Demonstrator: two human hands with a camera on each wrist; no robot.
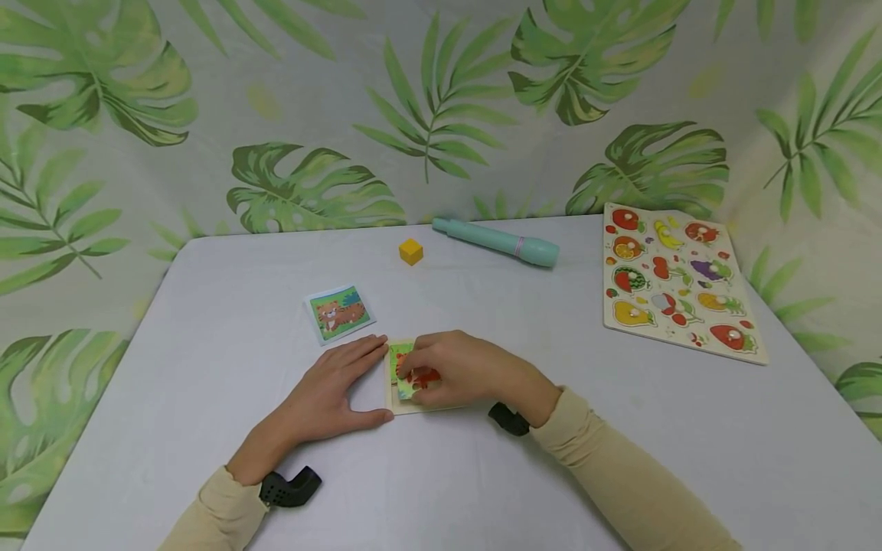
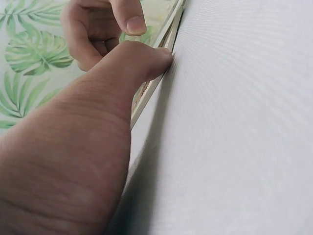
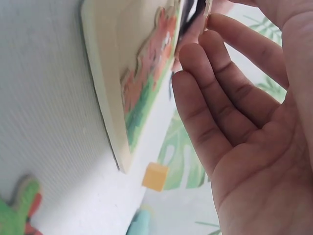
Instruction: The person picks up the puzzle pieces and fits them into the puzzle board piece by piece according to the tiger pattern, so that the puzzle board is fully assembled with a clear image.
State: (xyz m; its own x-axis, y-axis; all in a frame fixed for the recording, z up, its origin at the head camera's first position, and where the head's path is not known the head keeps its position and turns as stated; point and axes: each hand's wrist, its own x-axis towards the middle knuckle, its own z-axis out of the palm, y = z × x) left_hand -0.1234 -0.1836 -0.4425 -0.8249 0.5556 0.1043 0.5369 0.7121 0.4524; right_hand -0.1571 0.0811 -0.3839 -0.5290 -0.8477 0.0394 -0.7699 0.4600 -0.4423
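A small wooden puzzle board [image 1: 429,409] with an orange animal on green lies flat at the middle of the table. My left hand [image 1: 324,394] is spread along its left side, fingertips at the upper left corner and thumb at the lower left. Over the board, my right hand [image 1: 458,367] pinches a puzzle piece [image 1: 405,389] that is green with orange, held slightly tilted. The fingers hide much of the piece and the board's right part. In the right wrist view, fitted picture pieces [image 3: 151,63] lie along one side of the bare wooden recess.
A tiger picture card [image 1: 340,312] lies beyond my left hand. Farther back are a yellow cube [image 1: 410,251] and a mint-green tube-shaped object [image 1: 496,241]. A fruit knob-puzzle board [image 1: 678,285] lies at the right. Leaf-print cloth [image 1: 441,115] rises behind the table.
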